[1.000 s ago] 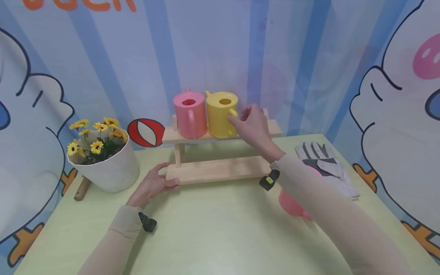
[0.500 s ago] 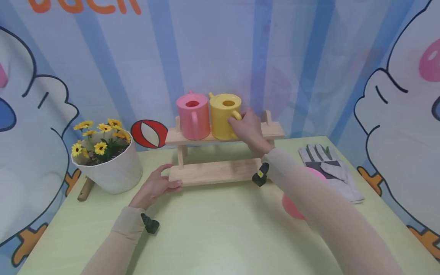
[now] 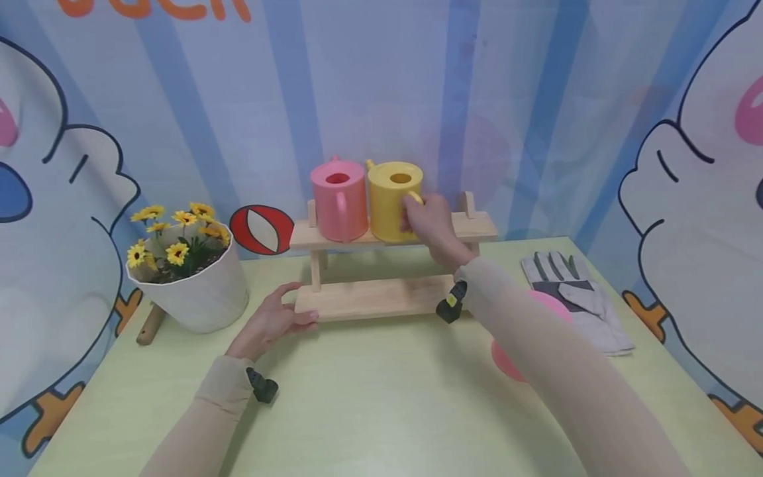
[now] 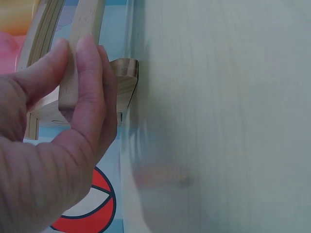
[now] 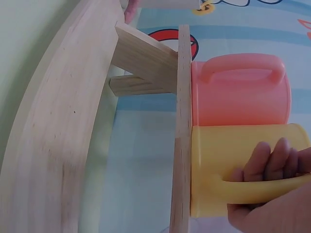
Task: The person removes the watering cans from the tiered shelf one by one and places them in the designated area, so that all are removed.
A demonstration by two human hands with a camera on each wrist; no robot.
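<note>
A two-tier wooden shelf (image 3: pixel 381 296) stands at the back of the table. On its upper board, a pink watering can (image 3: pixel 338 202) and a yellow watering can (image 3: pixel 387 205) sit side by side. My right hand (image 3: pixel 434 225) grips the yellow can's handle, its fingers passing through the loop in the right wrist view. The can's base rests against the board (image 5: pixel 182 160). My left hand (image 3: pixel 271 322) pinches the left end of the lower board between thumb and fingers, as the left wrist view shows (image 4: pixel 82 97).
A white pot (image 3: pixel 205 298) of yellow flowers stands left, with a wooden handle (image 3: pixel 152 324) by it. On the right lie grey-white gloves (image 3: pixel 596 324); a pink object (image 3: pixel 507 361) is partly hidden under my right forearm. A patterned curtain (image 3: pixel 381 79) hangs behind.
My right hand has moved left onto the yellow can's handle and closed round it. My left hand keeps its hold on the lower board. The head view has shifted slightly.
</note>
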